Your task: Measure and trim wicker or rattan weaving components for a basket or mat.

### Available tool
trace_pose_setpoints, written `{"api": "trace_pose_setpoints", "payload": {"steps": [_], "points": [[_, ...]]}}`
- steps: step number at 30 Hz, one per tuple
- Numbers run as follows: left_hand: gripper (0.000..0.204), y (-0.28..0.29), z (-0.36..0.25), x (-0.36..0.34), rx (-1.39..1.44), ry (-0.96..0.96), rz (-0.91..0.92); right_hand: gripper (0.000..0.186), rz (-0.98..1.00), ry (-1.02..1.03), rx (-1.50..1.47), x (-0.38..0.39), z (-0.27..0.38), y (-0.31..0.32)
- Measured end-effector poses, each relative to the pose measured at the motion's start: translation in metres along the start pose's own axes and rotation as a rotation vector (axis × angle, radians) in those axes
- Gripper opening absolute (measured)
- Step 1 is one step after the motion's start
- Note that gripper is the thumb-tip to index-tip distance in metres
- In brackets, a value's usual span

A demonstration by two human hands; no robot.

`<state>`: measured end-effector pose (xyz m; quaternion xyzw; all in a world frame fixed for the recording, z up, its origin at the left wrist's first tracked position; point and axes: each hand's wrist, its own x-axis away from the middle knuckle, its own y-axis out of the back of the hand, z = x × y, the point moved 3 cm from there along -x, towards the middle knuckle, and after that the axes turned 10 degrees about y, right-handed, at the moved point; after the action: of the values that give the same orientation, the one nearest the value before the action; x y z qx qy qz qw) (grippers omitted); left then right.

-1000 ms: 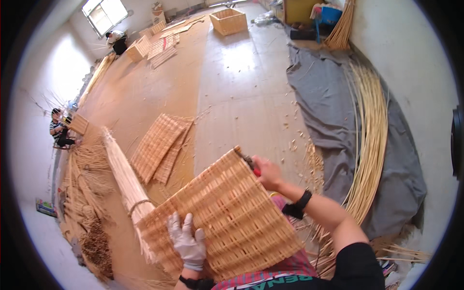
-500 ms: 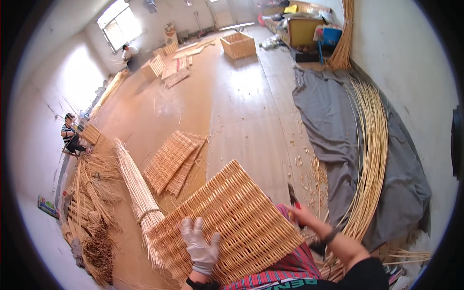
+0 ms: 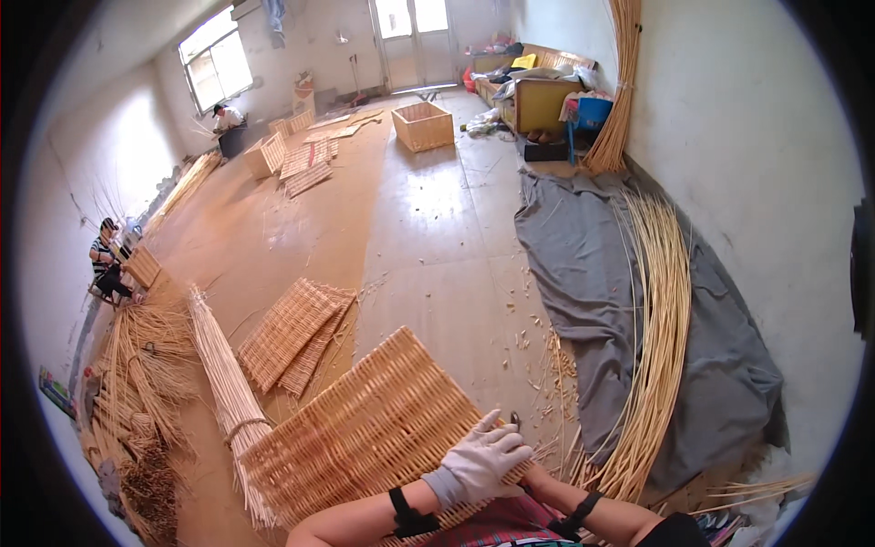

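A rectangular woven wicker panel (image 3: 365, 438) lies tilted across my lap. My left hand (image 3: 481, 456), in a white glove, reaches across to the panel's right edge, its fingers bent over that edge. Just beyond it, at the same corner, is my bare right hand (image 3: 540, 483), mostly hidden behind the glove. A small dark tip of the pruning shears (image 3: 515, 419) shows above the glove; the rest of the tool is covered. Both wrists wear black bands.
Two more woven panels (image 3: 290, 333) lie ahead, beside a tied bundle of pale rods (image 3: 223, 374). Long rods (image 3: 665, 337) rest on a grey cloth (image 3: 583, 365) at right. Cut scraps litter the floor. A seated person (image 3: 109, 260) works at left; another (image 3: 228, 118) sits farther back.
My left hand has moved from the panel's middle to its right edge, over my right hand. The panel sits lower and further left in view. The shears are now mostly hidden.
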<state>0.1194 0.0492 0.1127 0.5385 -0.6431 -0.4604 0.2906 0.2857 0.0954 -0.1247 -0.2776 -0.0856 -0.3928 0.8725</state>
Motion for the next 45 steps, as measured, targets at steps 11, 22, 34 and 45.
{"api": "trace_pose_setpoints", "payload": {"steps": [11, 22, 34, 45], "points": [[0.079, 0.053, 0.077, 0.023, -0.225, 0.428, -0.239, 0.065, 0.032, 0.236, 0.389, -0.001, 0.121, -0.048], [0.063, 0.041, 0.077, 0.016, -0.205, 0.429, -0.26, 0.068, 0.023, 0.298, 0.881, 0.018, 0.134, -0.079], [0.055, 0.038, 0.081, 0.015, -0.165, 0.486, -0.231, 0.071, 0.146, 0.274, 0.99, 0.013, 0.135, -0.084], [0.052, 0.036, 0.083, 0.013, -0.179, 0.484, -0.221, 0.066, 0.19, 0.23, 0.983, 0.016, 0.141, -0.088]]}}
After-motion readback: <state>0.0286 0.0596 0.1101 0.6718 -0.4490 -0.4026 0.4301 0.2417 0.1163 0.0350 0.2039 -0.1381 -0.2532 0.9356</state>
